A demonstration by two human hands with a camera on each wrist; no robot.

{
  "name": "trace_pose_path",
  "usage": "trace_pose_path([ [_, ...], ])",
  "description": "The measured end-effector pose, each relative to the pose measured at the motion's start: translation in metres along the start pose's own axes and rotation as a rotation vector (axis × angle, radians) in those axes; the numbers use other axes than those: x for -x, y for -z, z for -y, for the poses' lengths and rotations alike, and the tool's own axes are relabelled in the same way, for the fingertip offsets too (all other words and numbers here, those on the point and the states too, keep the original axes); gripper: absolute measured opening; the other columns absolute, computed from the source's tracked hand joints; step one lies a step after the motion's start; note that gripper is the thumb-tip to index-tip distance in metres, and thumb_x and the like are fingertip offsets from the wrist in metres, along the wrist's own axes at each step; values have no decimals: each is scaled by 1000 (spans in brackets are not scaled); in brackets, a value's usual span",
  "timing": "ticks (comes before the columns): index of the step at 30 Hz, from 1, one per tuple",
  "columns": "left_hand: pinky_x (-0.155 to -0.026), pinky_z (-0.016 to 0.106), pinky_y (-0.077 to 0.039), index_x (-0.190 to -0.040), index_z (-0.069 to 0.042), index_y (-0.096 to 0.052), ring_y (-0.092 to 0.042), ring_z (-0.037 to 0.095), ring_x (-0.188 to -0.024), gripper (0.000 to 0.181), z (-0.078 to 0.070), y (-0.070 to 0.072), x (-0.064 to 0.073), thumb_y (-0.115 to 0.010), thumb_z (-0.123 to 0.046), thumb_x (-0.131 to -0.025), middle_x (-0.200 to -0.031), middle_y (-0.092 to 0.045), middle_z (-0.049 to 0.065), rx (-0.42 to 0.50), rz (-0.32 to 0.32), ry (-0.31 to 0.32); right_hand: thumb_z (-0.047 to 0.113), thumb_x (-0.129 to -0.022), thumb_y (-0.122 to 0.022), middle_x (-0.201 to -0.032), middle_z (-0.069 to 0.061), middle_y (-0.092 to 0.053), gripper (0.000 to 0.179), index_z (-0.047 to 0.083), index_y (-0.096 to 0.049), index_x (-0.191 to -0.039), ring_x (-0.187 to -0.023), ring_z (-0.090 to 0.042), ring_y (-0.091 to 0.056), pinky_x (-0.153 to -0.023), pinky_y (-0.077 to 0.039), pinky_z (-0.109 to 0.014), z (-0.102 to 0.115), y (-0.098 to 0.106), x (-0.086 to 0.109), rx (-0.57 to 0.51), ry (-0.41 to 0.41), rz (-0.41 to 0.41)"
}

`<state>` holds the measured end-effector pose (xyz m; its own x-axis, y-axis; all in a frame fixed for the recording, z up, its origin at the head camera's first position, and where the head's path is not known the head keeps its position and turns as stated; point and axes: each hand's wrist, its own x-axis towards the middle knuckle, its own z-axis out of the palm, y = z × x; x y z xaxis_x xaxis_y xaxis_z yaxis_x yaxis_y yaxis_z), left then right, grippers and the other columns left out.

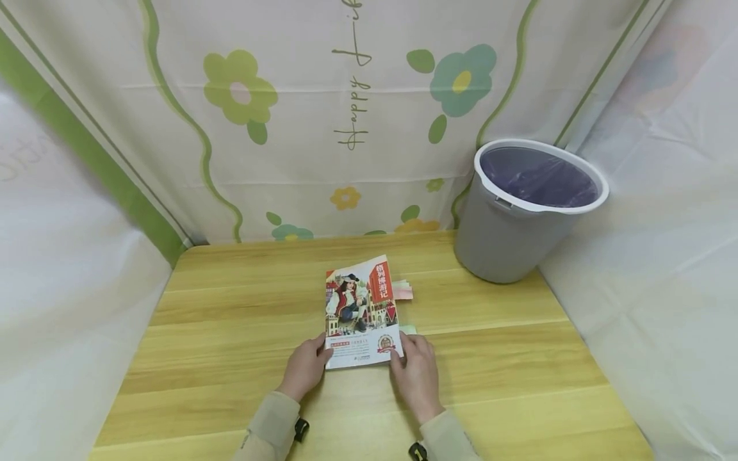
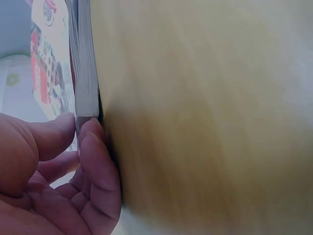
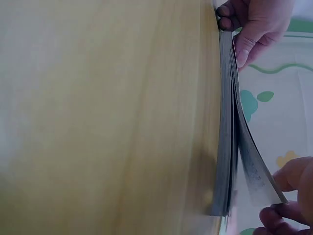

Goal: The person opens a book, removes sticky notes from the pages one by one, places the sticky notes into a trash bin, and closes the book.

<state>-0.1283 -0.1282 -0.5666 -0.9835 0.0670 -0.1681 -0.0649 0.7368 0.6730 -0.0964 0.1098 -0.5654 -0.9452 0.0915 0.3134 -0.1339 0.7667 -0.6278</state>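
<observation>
The left hand (image 1: 305,368) pinches the book (image 1: 359,314) at its near left corner; the right hand (image 1: 419,378) pinches its lifted near right corner. It lies between them on the surface (image 1: 230,339), long side pointing ahead.

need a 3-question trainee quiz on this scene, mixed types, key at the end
1. True or false: the left hand and the right hand both grip the book.
2. Which hand holds the front pages lifted apart from the rest? A) left B) right C) neither
3. Fill in: in the head view, a grey ____ stands farther back than the book and to its right.

Key: 1. True. 2. B. 3. bin.
</observation>
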Motion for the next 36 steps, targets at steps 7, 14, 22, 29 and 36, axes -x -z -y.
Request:
trace_pose_path([
  [7,-100,56,-43,-140,6,-50,-51,43,-126,49,-2,1,0,-61,-19,-99,-136,-56,24,-7,21,28,12,-86,-77,-112,-12,-68,43,-3,-64,-124,-101,-27,-64,-91,-52,-42,5,0,0,-78,2,-1],
  [14,-100,56,-43,-140,6,-50,-51,43,-126,49,-1,2,-1,-61,-20,-100,-136,-56,24,5,29,30,2,-87,-73,-116,-19,-68,57,-2,-53,-140,-94,-25,-69,-79,-57,-28,14,-5,5,-429,-134,8],
  [22,-61,37,-50,-142,0,-52,-59,21,-60,46,13,18,0,-58,-19,-101,-79,-65,5,163,110,59,5,-92,-67,-128,-28,-60,49,-8,-52,-137,-99,-32,-68,-81,-56,-25,34,-7,-4,-705,-224,93],
  [29,-82,46,-53,-133,0,-60,-63,24,-89,38,30,50,2,-58,-19,-100,-113,-69,14,115,44,57,8,-94,-66,-143,-16,-52,60,1,-42,-149,-118,-30,-60,-97,-49,-35,55,-15,-9,-585,44,155],
  [36,-69,32,-49,-138,3,-54,-62,19,-84,42,49,86,5,-51,-22,-104,-109,-70,13,128,10,68,13,-92,-68,-152,-13,-42,67,11,-40,-152,-134,-31,-46,-107,-39,-42,68,-22,-12,-387,256,155],
])
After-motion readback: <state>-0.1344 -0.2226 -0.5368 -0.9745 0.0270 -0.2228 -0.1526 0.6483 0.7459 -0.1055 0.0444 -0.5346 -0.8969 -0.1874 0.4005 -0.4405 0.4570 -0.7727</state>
